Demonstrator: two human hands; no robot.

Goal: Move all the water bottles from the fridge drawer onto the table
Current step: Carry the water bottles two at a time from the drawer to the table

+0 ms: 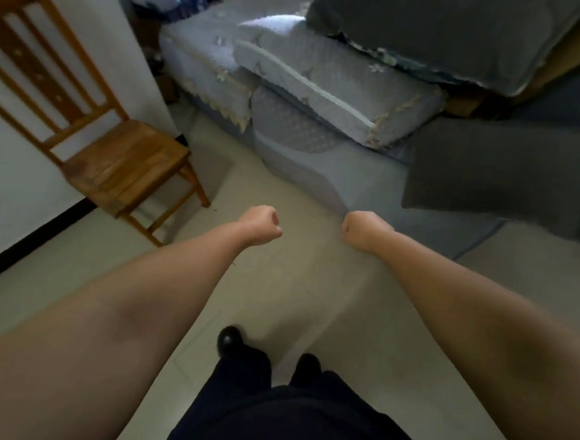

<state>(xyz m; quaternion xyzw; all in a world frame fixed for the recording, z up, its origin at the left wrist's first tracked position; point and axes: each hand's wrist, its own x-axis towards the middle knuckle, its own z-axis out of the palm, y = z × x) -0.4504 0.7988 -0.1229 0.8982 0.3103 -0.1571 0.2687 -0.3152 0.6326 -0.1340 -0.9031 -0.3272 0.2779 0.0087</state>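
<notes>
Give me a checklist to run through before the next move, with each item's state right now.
1. Left hand free: ok, fist, holds nothing.
2. Right hand free: ok, fist, holds nothing.
3. Fridge drawer in sight: not ok, not in view.
4. Bottles located: not ok, none visible.
5. Table located: not ok, only a wooden chair and stacked cushions show.
6. Floor ahead walkable: ok, bare between chair and cushions.

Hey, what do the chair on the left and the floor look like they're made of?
The chair looks like wood with an orange-brown varnish: plank lines show on the seat, and the back has slats. The floor seems to be pale tile with a dull sheen; faint straight joint lines cross it, though blur leaves that uncertain.
</notes>
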